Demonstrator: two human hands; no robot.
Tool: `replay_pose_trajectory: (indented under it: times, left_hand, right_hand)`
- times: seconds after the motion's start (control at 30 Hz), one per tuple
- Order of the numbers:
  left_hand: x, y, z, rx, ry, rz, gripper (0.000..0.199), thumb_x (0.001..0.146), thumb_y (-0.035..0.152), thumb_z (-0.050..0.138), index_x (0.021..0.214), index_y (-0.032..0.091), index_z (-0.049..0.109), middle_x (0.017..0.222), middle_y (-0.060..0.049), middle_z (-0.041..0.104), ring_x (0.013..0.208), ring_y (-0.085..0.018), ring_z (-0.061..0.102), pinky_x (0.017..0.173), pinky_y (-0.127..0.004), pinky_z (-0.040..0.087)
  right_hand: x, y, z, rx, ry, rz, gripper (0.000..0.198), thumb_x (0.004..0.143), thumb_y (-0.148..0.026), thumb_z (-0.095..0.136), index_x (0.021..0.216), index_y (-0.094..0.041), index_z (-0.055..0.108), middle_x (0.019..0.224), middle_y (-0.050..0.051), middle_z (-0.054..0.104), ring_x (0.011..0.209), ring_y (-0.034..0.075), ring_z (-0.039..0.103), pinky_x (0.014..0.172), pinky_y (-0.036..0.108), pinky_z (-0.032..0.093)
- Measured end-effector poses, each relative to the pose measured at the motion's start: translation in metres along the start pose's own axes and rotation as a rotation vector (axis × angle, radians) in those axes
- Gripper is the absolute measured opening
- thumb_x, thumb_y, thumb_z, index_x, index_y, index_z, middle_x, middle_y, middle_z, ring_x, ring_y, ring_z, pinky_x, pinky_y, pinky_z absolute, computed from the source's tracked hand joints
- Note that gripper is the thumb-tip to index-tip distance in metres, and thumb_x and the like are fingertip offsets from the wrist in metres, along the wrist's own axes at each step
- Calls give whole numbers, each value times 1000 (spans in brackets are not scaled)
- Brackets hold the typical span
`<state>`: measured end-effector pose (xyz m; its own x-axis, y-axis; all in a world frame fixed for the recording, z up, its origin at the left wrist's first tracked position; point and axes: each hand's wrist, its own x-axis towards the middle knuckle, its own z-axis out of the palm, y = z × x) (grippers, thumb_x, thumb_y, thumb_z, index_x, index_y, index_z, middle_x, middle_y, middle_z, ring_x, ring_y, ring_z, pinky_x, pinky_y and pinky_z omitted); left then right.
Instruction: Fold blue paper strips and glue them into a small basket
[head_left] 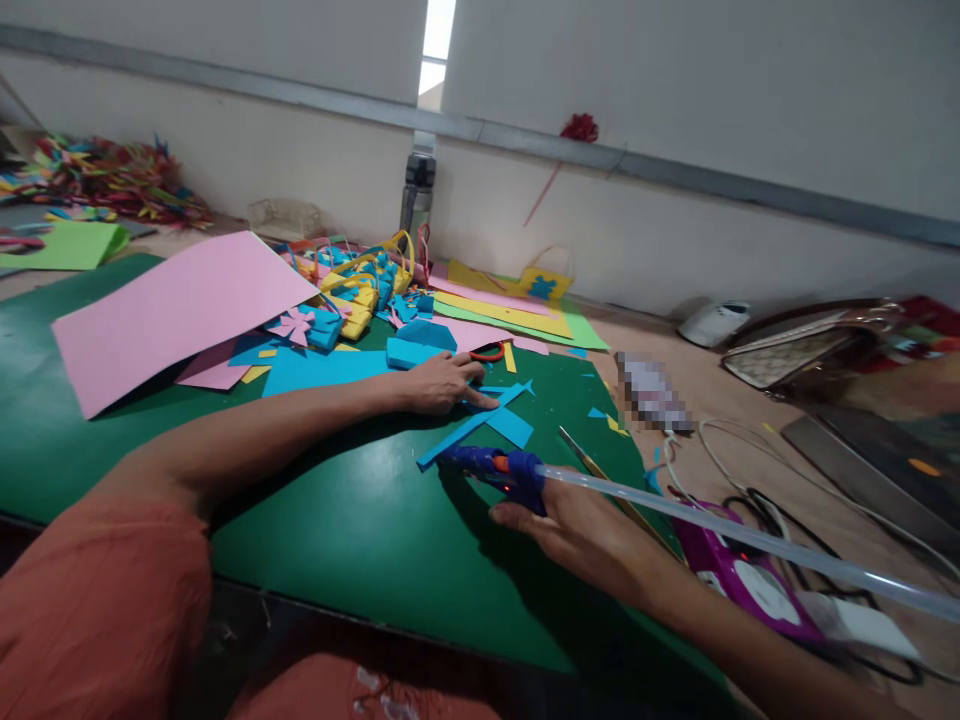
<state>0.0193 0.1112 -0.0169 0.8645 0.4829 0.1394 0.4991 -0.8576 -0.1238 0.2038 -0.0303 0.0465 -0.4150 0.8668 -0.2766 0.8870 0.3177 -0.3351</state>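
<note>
Nearest to us: the orange sleeve of the left arm, at the lower left, beside the green work surface.

Left: a large pink sheet, uncut as far as we can see, lies tilted over other paper. Just right of it we note a cluster of small blue and yellow paper bags, several with handles on; we judge these largely made up. A pink paper flower lies against a blue one; whether it is attached we cannot tell.

Centre: a folded blue piece lies just behind the left hand. Its index finger is extended, tip down on a narrow blue strip; the other fingers are loosely bent, and we see nothing pinched. The strip slants across the green surface, overlapping a blue square piece; we cannot tell whether the two are joined.

Right: the right hand grips a blue glue gun, thumb along the near side, remaining fingers mostly hidden. The nozzle is close to the strip's near end; contact and glue cannot be made out. A long clear glue stick trails from its rear.

Status, our estimate: strip work under way, incomplete; loose paper remains unassembled.
</note>
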Motion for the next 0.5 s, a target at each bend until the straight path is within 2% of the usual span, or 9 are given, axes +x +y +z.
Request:
replay_pose_trajectory:
  times: [0.17,0.37,0.5]
  left_hand:
    - [0,2,-2,9,-5,-2,50,85,14,43,126,42,48,117,-6,49,101,-23,42,75,-33,29]
    - [0,1,-1,15,10,-8,50,86,15,42,126,44,47,118,-6,49,101,-23,42,74,-33,30]
    - [0,0,2,6,11,-9,51,85,14,43,126,43,47,117,-6,49,102,-23,42,75,-33,30]
  right_hand:
    - [0,3,-1,-8,1,76,30,82,-46,47,72,-18,52,58,-2,48,49,11,38,47,24,26]
    - [-1,-6,2,51,-37,5,31,81,-45,48,90,-17,58,75,4,59,61,15,48,53,25,33]
    - [-1,-8,1,54,-52,37,29,80,-44,50,88,-18,60,69,2,56,58,14,45,50,24,31]
